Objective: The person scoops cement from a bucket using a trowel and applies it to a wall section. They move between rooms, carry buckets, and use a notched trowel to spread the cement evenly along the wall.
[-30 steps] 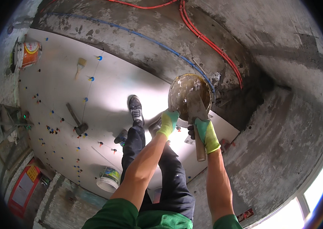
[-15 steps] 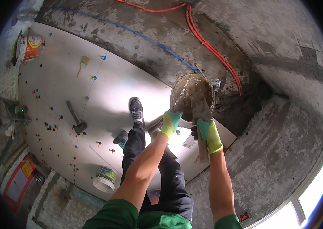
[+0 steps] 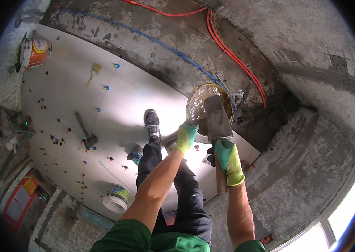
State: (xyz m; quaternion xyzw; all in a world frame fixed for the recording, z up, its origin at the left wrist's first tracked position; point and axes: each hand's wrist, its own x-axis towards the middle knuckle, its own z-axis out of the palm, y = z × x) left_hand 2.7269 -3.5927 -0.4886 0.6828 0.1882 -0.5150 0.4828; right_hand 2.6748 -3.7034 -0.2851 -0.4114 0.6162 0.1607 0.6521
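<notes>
A yellowish bucket (image 3: 191, 100) with a wet, mortar-smeared inside stands ahead of me, tilted toward me. My left hand (image 3: 187, 135), in a green and yellow glove, is closed on its near rim. A flat-bladed spade (image 3: 218, 117) lies across the bucket's mouth, its grey rectangular blade facing up and its handle running back toward me. My right hand (image 3: 227, 156), gloved alike, is wrapped round the handle just behind the blade. Part of the bucket's inside is hidden by the blade.
Large pale tiles (image 3: 72, 96) with coloured levelling clips cover the floor at left. A mallet (image 3: 88, 136), a brush (image 3: 94, 74), a small white bucket (image 3: 115, 198) and an orange-labelled bucket (image 3: 39, 53) lie or stand there. Blue pipe (image 3: 160, 42) and red pipes (image 3: 232, 54) run along bare concrete.
The spade's blade has swung left and turned flatter, so more of its face shows. My right hand has shifted slightly back toward me. My left hand keeps its grip on the rim.
</notes>
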